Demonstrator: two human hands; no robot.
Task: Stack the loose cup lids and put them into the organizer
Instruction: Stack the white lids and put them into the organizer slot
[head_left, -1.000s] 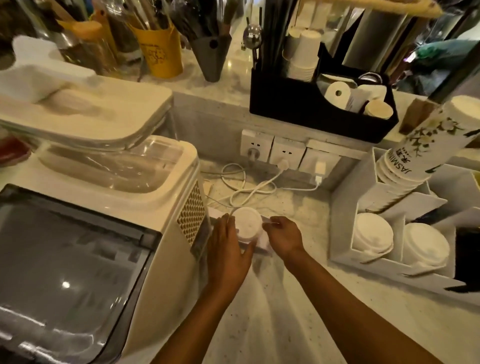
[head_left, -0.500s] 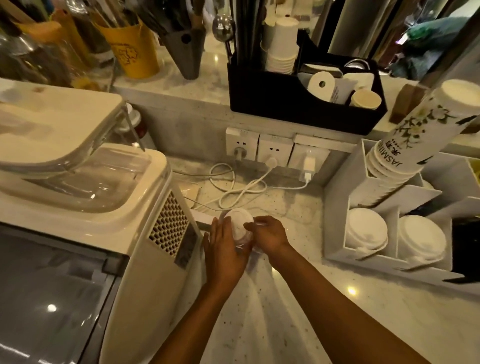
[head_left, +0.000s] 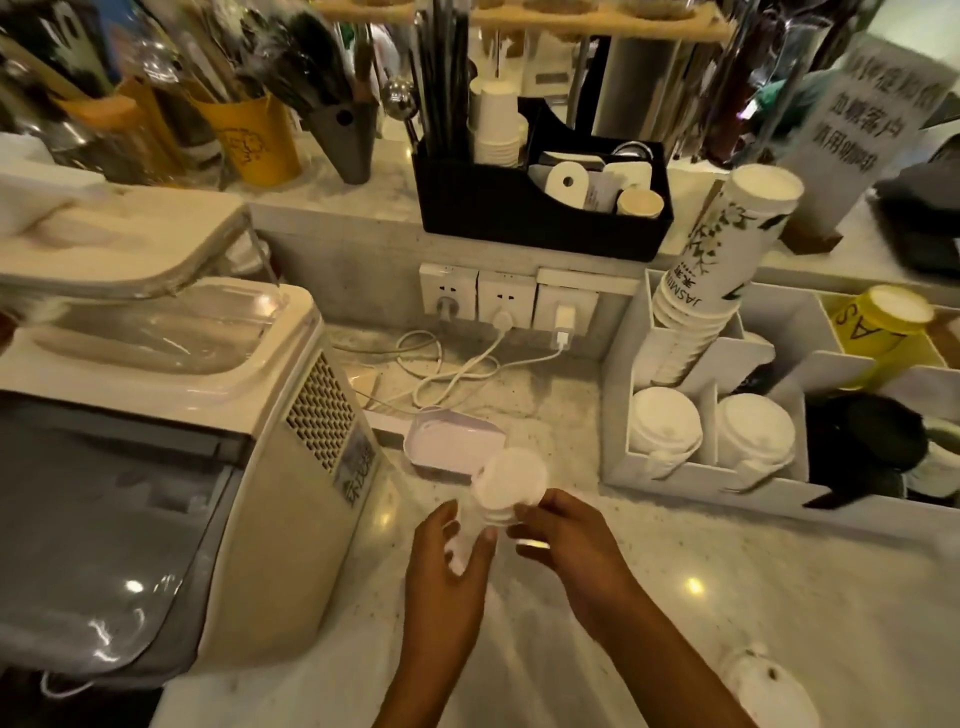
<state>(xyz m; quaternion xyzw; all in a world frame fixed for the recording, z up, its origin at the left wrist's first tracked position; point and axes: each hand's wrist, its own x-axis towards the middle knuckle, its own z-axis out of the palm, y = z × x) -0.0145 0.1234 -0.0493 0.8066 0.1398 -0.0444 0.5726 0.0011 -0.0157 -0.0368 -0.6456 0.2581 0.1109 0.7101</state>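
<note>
Holding one lid stack (head_left: 506, 486) between two hands.

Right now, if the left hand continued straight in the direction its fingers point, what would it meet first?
The left hand holds the stack of lids and points up and away. Past that stack, the first thing would probably be the white scoop lying on the counter, though depth is unclear in this single view.
</note>
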